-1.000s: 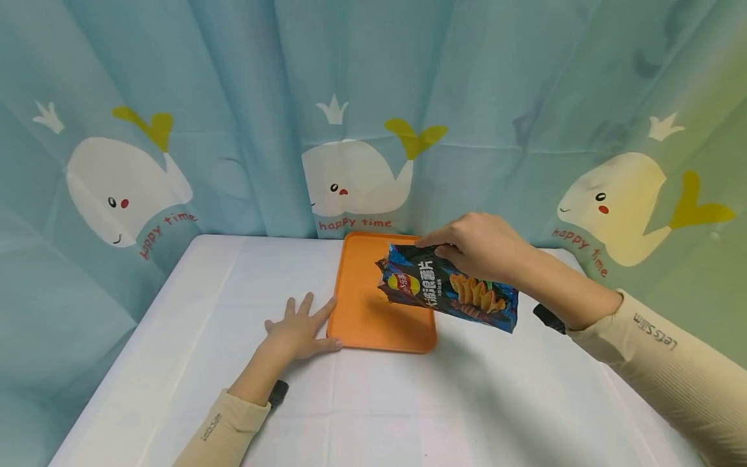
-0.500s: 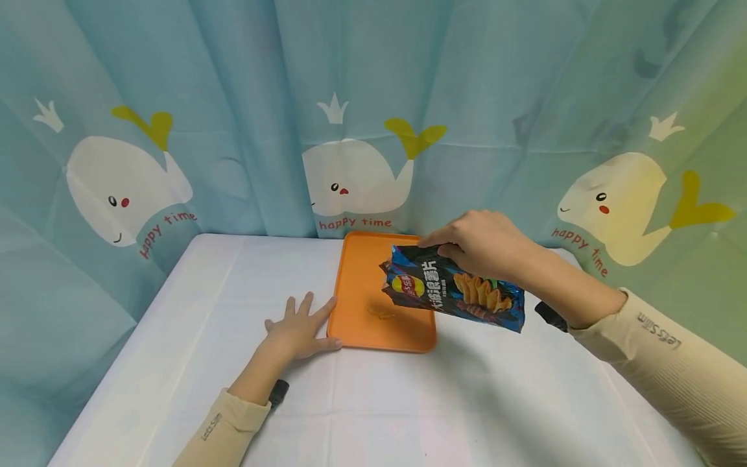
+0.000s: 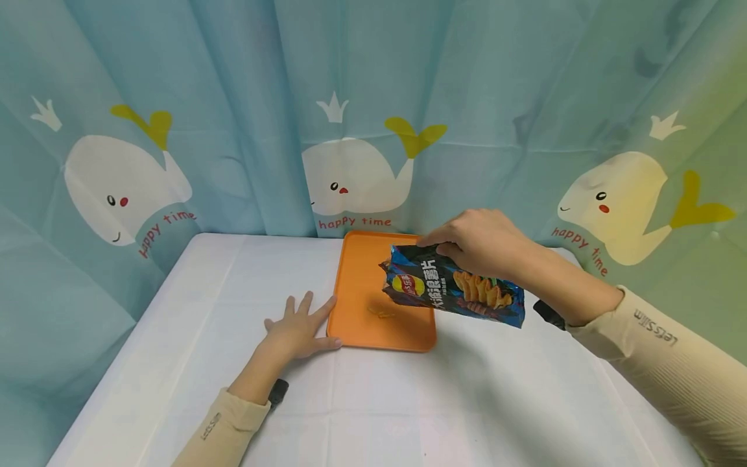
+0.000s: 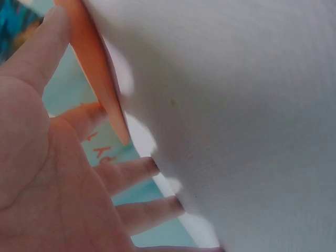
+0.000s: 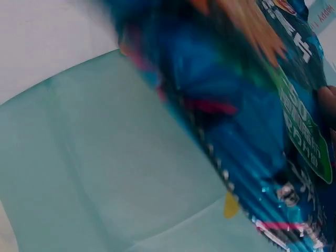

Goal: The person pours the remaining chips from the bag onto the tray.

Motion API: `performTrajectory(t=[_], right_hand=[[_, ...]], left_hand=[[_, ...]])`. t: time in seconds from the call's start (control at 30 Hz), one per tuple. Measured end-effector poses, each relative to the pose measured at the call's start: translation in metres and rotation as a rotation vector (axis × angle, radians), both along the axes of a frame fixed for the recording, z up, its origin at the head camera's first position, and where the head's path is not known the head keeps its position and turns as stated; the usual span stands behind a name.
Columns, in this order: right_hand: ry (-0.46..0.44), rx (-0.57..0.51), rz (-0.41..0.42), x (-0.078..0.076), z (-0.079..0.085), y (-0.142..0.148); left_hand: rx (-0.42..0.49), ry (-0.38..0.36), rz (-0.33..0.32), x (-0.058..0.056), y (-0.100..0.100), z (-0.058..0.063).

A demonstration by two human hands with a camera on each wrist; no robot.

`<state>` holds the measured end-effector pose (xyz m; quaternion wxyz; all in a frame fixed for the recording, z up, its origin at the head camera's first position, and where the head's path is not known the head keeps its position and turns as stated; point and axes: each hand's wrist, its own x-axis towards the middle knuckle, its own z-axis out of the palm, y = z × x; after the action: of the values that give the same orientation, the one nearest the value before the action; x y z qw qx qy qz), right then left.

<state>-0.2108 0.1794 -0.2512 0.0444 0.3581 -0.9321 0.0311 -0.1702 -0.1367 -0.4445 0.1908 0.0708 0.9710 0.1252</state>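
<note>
My right hand (image 3: pixel 478 240) pinches the upper edge of a dark blue potato chip bag (image 3: pixel 455 288) and holds it over the right side of an orange tray (image 3: pixel 358 272). The bag lies tilted on its side, its torn mouth facing left above the tray. A few yellowish chips (image 3: pixel 382 312) rest on the tray below that mouth. My left hand (image 3: pixel 294 332) lies spread on the table, with its thumb and index finger touching the tray's left edge. In the left wrist view, the thumb and index finger meet the tray's rim (image 4: pixel 97 68). The bag (image 5: pixel 226 110) fills much of the right wrist view.
A white cloth (image 3: pixel 379 408) covers the table under the tray. Behind the table hangs a light blue curtain (image 3: pixel 245 130) printed with whales, close to the tray's far edge.
The bag has shifted slightly right in my right hand. A yellow piece seen beneath its mouth a second ago is gone from there, and chips now show on the tray. My left hand stays put.
</note>
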Motion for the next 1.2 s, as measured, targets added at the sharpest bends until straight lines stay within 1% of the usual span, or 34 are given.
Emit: performTrajectory(t=[0.17,0.37,0.6,0.77,0.9,1.07,1.2], right_hand=[[0.016,-0.009,0.011,-0.0010,-0.0001,0.0009],[-0.006,0.004,0.008,0.0001,0.0029,0.0005],[0.028,-0.013,-0.014,-0.0001,0.0032,0.0023],[0.043,-0.008,-0.002,-0.0006,0.0046,0.0028],[0.044,-0.001,-0.007,-0.0011,0.0051,0.0029],[0.022,0.016,-0.015,-0.0009,0.0058,0.0031],[0.041,0.004,-0.009,-0.0009,0.0080,0.0042]], left_hand=[[0.004,0.003,0.002,-0.0006,-0.0002,0.0005],[0.007,0.006,-0.004,-0.0006,-0.0006,-0.0006],[-0.001,0.000,-0.005,-0.0016,-0.0008,-0.0017],[-0.003,0.000,-0.005,-0.0015,-0.0004,-0.0002],[0.005,0.001,-0.007,-0.0007,-0.0001,0.0005],[0.012,0.003,-0.010,-0.0002,-0.0006,-0.0006],[0.014,0.006,-0.008,-0.0003,-0.0009,-0.0002]])
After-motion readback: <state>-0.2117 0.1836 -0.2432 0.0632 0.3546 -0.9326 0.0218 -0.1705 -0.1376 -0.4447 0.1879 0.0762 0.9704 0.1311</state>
